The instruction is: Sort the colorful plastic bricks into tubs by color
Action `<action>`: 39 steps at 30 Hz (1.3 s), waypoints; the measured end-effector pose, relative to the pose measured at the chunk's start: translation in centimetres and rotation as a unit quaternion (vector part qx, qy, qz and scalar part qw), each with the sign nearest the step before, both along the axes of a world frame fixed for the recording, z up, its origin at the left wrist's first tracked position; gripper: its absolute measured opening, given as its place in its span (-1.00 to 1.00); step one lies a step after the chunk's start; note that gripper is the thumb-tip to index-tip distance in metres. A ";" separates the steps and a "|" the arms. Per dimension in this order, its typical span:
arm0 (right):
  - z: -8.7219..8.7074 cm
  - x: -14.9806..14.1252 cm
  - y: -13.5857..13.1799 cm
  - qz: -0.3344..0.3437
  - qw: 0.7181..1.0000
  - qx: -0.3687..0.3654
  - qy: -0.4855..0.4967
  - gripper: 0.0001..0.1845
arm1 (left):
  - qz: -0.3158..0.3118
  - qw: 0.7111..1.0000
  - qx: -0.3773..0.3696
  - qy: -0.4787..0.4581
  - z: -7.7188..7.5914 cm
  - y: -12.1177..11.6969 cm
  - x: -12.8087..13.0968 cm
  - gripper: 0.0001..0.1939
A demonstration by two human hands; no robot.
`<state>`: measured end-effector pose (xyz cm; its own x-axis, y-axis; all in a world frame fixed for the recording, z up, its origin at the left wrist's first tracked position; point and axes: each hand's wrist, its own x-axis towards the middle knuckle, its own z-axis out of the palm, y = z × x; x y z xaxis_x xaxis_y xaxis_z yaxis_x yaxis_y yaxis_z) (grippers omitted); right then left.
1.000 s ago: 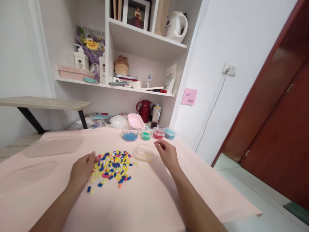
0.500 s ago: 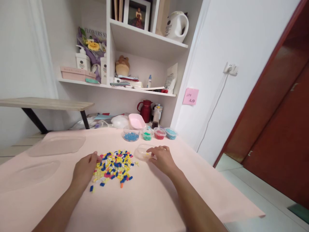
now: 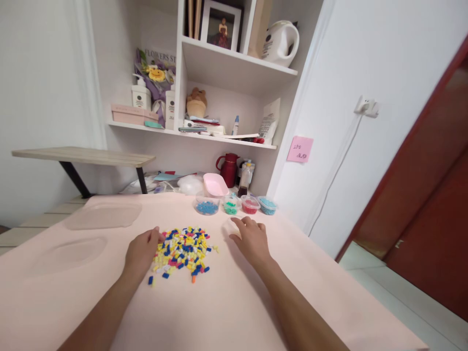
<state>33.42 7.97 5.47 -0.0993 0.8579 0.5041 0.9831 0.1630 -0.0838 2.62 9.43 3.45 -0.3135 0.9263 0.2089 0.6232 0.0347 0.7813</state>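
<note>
A pile of small toy bricks, mostly yellow, dark blue, white and pink, lies spread on the pink tabletop. My left hand rests at the pile's left edge, fingers curled and thumb against them; whether a brick is between them is hidden. To the right of the pile, my right hand has its thumb and fingers around a clear plastic container. The hand covers most of that container, so its contents are hard to see.
Behind stand clear tubs of blue pieces, green pieces, red pieces and light blue pieces. A pink tray and a red jug are farther back. Two clear lids lie at left.
The view has swung left, so everything appears farther right. My right hand and the clear container have shifted slightly right, away from the pile. My left hand stays by the bricks.
</note>
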 end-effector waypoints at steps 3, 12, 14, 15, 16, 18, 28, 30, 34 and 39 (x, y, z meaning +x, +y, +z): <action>0.4 -0.4 -0.7 0.060 0.993 0.084 0.050 -0.65 | 0.003 1.000 0.000 -0.001 0.0 -0.1 0.2 -0.57; -1.6 -3.9 -2.0 0.344 0.912 -0.115 0.189 -0.68 | 0.007 1.000 0.005 -0.005 -0.1 -0.2 0.3 -0.56; -2.2 -4.3 -2.1 0.360 0.906 -0.139 0.174 -0.62 | 0.008 1.000 0.006 -0.007 -0.2 -0.2 0.3 -0.56; -2.5 -4.4 -2.1 0.362 0.906 -0.146 0.162 -0.59 | 0.007 1.000 0.006 -0.008 -0.2 -0.2 0.3 -0.56; -2.6 -4.5 -2.1 0.361 0.908 -0.149 0.150 -0.58 | 0.005 1.000 0.007 -0.009 -0.3 -0.2 0.3 -0.56; -2.8 -4.4 -2.0 0.351 0.915 -0.146 0.134 -0.57 | 0.003 1.000 0.008 -0.011 -0.3 -0.2 0.3 -0.56; -1.9 -3.3 -1.5 0.293 0.926 -0.119 0.206 -0.64 | 0.003 1.000 0.007 -0.014 -0.3 0.0 0.2 -0.59; -1.8 -3.2 -1.4 0.285 0.927 -0.127 0.207 -0.62 | 0.003 1.000 0.006 -0.016 -0.4 0.0 0.1 -0.58; -2.0 -3.1 -1.2 0.298 0.917 -0.169 0.202 -0.58 | 0.003 1.000 0.004 -0.020 -0.4 0.0 0.1 -0.57; -2.1 -2.6 -0.8 0.287 0.913 -0.187 0.223 -0.67 | 0.005 1.000 0.004 -0.021 -0.2 0.0 0.2 -0.58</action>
